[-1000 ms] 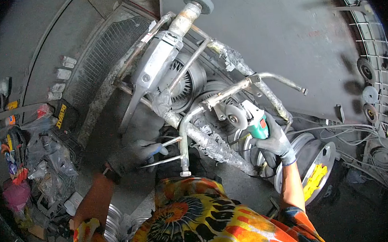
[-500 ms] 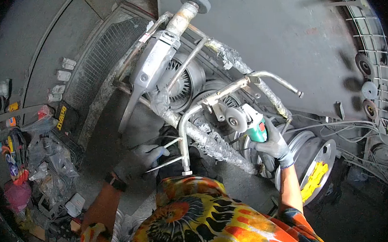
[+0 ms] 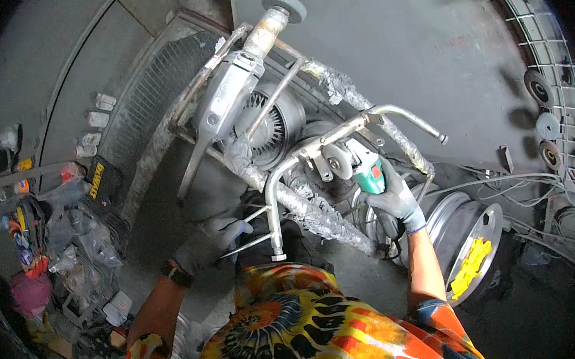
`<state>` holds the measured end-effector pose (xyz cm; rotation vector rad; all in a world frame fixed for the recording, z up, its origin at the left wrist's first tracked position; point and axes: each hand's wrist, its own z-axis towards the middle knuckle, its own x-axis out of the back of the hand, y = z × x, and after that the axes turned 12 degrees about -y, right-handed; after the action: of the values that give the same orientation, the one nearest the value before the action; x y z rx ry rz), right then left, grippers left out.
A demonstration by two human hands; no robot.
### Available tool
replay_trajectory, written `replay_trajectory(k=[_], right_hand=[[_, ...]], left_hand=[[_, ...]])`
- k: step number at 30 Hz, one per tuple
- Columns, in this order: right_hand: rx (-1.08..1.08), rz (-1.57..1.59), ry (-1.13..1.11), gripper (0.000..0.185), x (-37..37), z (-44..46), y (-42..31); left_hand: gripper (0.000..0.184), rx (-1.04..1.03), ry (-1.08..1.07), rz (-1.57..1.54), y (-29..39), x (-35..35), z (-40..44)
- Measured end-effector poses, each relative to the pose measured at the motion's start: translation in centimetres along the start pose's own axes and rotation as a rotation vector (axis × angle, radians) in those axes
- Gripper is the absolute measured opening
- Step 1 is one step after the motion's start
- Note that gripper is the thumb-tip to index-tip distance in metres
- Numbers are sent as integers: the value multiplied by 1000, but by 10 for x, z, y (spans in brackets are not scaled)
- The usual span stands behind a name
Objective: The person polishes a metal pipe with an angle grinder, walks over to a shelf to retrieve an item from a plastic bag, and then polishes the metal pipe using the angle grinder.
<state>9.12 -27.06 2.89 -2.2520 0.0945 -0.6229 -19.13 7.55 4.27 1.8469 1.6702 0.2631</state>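
Note:
My gloved right hand (image 3: pixel 399 204) is wrapped round the green body of a small angle grinder (image 3: pixel 371 175). The grinder's round pale disc (image 3: pixel 338 162) faces left, close to a bracket on a bent metal tube bar (image 3: pixel 276 193); whether they touch I cannot tell. My gloved left hand (image 3: pixel 214 242) is closed at the thin rods on the bar's near left end, its fingers partly hidden in shadow. The bar lies across a metal frame (image 3: pixel 279 88) whose legs are wrapped in ragged silver tape. A large silver power tool with a grey wheel (image 3: pixel 284 5) rests on that frame.
Alloy wheel rims (image 3: pixel 269 126) stand beneath and behind the frame. At right, another rim (image 3: pixel 469 218) holds a yellow cloth-like item (image 3: pixel 472 269). Cables (image 3: pixel 500 181) run along the right side. Bags and tools (image 3: pixel 78 246) clutter the left, and discs hang on a wire grid (image 3: pixel 552 74).
My right hand and the grinder have shifted slightly left and up along the bar. My left hand stays at the rods, and the view has moved a little.

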Motion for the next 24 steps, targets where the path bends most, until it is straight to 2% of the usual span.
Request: replay_trajectory(k=[6,10,12,13,15,19,21,24], right_hand=[[-20,-54,28,100,-5,10,5],[-8,-81,103,102,-17,6,12],[-25,-47,138,104,-25,5,13],[-26,-43,141,104,-29,4,13],[-21,-56,230,104,-34,1,14],[11,-62,339,102,-38,3,17],[-50,-77,373,100,-38,2,12],[-33,-80,379,99,-43,0,13]], left_hand=[[40,-132,-22,128,1,8,-3],[41,-92,-71,138,-19,25,8],[26,-401,-50,616,-22,31,11],[26,-399,-52,620,-18,32,9],[27,-201,-91,281,-6,32,3],[28,-159,-146,170,-22,45,13],[44,50,-119,-82,-23,46,17],[42,55,-137,-27,-1,49,5]])
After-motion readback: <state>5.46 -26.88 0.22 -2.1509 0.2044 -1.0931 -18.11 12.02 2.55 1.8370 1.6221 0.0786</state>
